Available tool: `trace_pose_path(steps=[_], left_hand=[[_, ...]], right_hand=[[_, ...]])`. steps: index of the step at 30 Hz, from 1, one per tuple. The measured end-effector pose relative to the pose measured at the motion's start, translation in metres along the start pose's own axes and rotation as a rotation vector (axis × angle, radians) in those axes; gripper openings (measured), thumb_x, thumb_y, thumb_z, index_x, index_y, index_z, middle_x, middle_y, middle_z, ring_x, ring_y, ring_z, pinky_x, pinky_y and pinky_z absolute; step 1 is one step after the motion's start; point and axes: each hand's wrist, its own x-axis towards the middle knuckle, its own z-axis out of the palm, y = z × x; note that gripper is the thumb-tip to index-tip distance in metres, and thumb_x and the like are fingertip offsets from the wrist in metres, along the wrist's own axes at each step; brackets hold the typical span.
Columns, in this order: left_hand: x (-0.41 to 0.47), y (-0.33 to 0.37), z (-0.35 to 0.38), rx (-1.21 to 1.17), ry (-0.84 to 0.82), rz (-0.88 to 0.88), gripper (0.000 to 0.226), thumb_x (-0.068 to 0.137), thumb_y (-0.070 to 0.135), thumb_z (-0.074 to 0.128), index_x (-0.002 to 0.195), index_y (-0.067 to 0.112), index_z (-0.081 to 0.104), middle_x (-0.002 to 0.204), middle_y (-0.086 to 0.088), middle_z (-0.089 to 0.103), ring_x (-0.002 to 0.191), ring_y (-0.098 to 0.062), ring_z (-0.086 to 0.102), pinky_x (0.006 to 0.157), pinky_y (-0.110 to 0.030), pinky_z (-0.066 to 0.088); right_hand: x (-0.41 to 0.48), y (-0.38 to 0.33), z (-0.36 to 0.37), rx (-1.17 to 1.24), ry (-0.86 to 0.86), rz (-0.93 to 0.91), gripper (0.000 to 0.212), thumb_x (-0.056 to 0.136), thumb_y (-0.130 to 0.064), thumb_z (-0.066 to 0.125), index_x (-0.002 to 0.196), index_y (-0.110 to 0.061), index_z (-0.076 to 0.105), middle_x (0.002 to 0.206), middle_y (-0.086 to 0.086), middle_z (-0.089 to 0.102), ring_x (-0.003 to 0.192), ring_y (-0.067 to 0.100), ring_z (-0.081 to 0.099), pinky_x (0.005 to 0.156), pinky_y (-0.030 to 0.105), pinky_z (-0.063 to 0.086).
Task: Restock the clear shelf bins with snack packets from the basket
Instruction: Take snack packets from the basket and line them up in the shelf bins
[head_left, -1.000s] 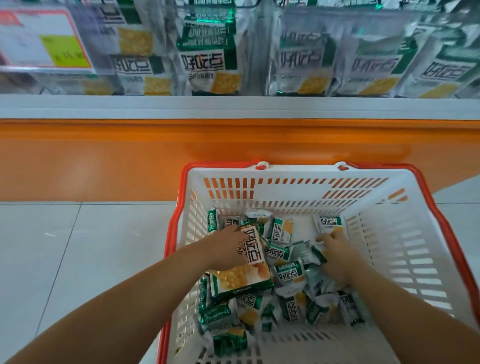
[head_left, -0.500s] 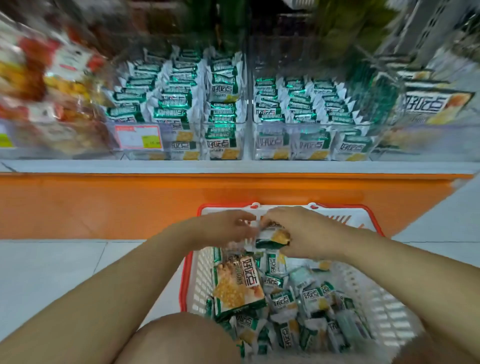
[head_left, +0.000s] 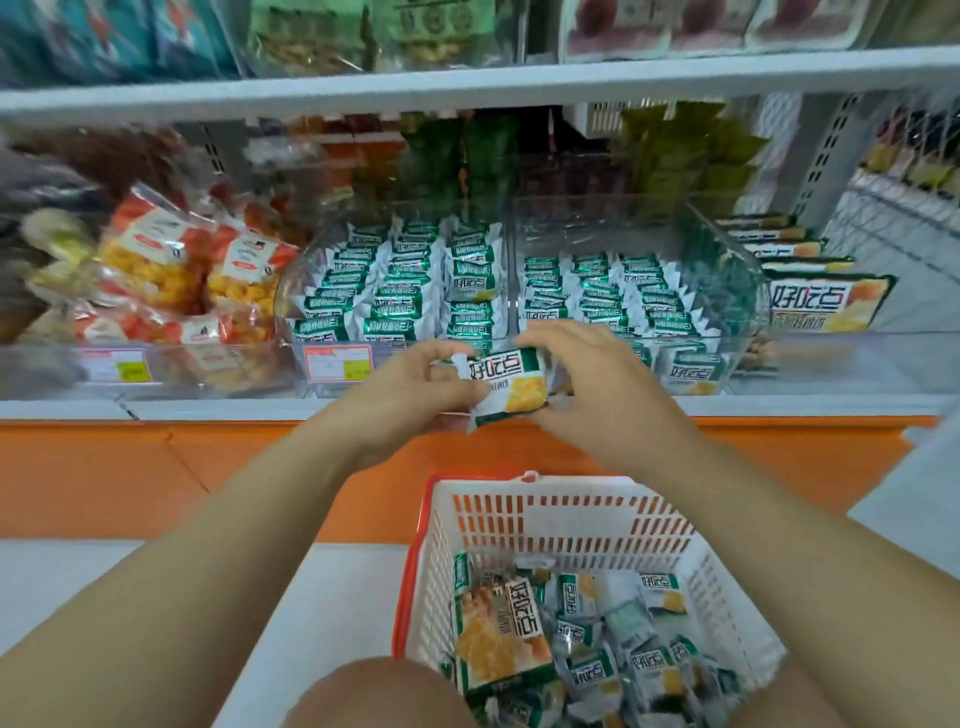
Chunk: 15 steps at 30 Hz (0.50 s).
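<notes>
**Holding one packet up in front of the bins, both hands on it**

Standing right next to this person and they're crouching at the shelf with both forearms stretching forward and angling in toward each other. The left hand (head_left: 410, 384) is curling its fingers round the left end of a small green-and-white snack packet (head_left: 511, 387), thumb tucked near the crimped edge. The right hand (head_left: 587, 374) is arching over the right end, fingers bending down onto the top edge, so both hands are clamping the same packet. It's hanging in the air, tilted a bit, just in front of the shelf edge where the two clear bins meet.

The left clear bin (head_left: 332, 387) and the right clear bin (head_left: 717, 384) are both sitting packed with rows of the same green packets, a price tag (head_left: 337, 362) stuck on the left one. A further bin of orange and yellow snack bags (head_left: 176, 270) is sitting off to the left.

Down below, the white basket (head_left: 561, 519) with its orange rim is resting on the floor near a bare knee (head_left: 374, 696), holding a loose pile of packets (head_left: 587, 670) plus one bigger pack (head_left: 498, 639) lying on top at the left.
</notes>
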Motion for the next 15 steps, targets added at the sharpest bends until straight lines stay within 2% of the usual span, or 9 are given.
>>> trace_pose_path(steps=[3,5,6,7,10,11,13,15], left_hand=[[0.006,0.021,-0.012,0.179,0.108,0.099,0.04,0.087,0.012,0.067,0.12,0.025,0.048,0.081,-0.002,0.042,0.071,-0.017,0.06,0.068,-0.022,0.057],[0.014,0.035,-0.02,0.353,0.146,0.154,0.04,0.087,0.018,0.067,0.118,0.036,0.05,0.104,0.002,0.048,0.08,-0.026,0.066,0.078,-0.032,0.058],[0.02,0.041,-0.023,0.465,0.174,0.193,0.039,0.087,0.022,0.067,0.119,0.038,0.051,0.116,0.004,0.048,0.081,-0.025,0.068,0.077,-0.034,0.057],[0.028,0.046,-0.027,0.579,0.21,0.234,0.037,0.089,0.025,0.065,0.121,0.037,0.052,0.123,0.005,0.048,0.077,-0.021,0.066,0.071,-0.029,0.054],[0.059,0.054,-0.037,0.726,0.344,0.288,0.036,0.093,0.022,0.06,0.128,0.029,0.052,0.122,-0.003,0.053,0.049,0.0,0.052,0.042,-0.013,0.037],[0.07,0.055,-0.038,0.744,0.369,0.293,0.037,0.094,0.02,0.059,0.129,0.026,0.052,0.121,-0.006,0.056,0.042,0.0,0.049,0.037,-0.011,0.032],[0.092,0.054,-0.04,0.833,0.376,0.284,0.038,0.093,0.018,0.059,0.13,0.025,0.052,0.122,-0.008,0.059,0.05,-0.002,0.054,0.04,-0.014,0.035],[0.111,0.049,-0.041,0.915,0.344,0.253,0.038,0.092,0.017,0.062,0.128,0.024,0.054,0.122,-0.01,0.061,0.073,-0.018,0.062,0.055,-0.026,0.045]], right_hand=[[0.015,-0.001,0.006,0.122,0.099,0.088,0.063,0.083,-0.02,0.069,0.139,-0.029,0.041,0.137,-0.005,0.049,0.125,0.017,0.043,0.103,0.04,0.038],[0.023,-0.002,0.011,0.18,0.14,0.107,0.066,0.085,-0.023,0.067,0.143,-0.028,0.036,0.139,-0.004,0.047,0.128,0.017,0.042,0.107,0.042,0.035],[0.027,-0.001,0.013,0.185,0.157,0.125,0.066,0.085,-0.024,0.066,0.143,-0.028,0.035,0.14,-0.004,0.048,0.129,0.017,0.042,0.109,0.044,0.034],[0.032,0.003,0.015,0.175,0.167,0.151,0.065,0.086,-0.026,0.065,0.143,-0.028,0.035,0.139,-0.003,0.049,0.129,0.018,0.042,0.109,0.046,0.032],[0.041,0.028,0.015,0.087,0.163,0.262,0.061,0.085,-0.031,0.065,0.141,-0.024,0.041,0.136,0.001,0.052,0.123,0.023,0.048,0.108,0.048,0.032],[0.042,0.039,0.015,0.061,0.159,0.302,0.059,0.085,-0.031,0.066,0.139,-0.023,0.043,0.135,0.002,0.054,0.12,0.024,0.051,0.108,0.047,0.032],[0.041,0.058,0.015,0.028,0.141,0.367,0.055,0.085,-0.03,0.066,0.136,-0.022,0.048,0.13,0.003,0.058,0.118,0.025,0.053,0.109,0.046,0.031],[0.038,0.069,0.019,-0.047,0.12,0.375,0.047,0.086,-0.029,0.064,0.131,-0.022,0.053,0.119,0.002,0.064,0.111,0.024,0.056,0.113,0.043,0.024]])
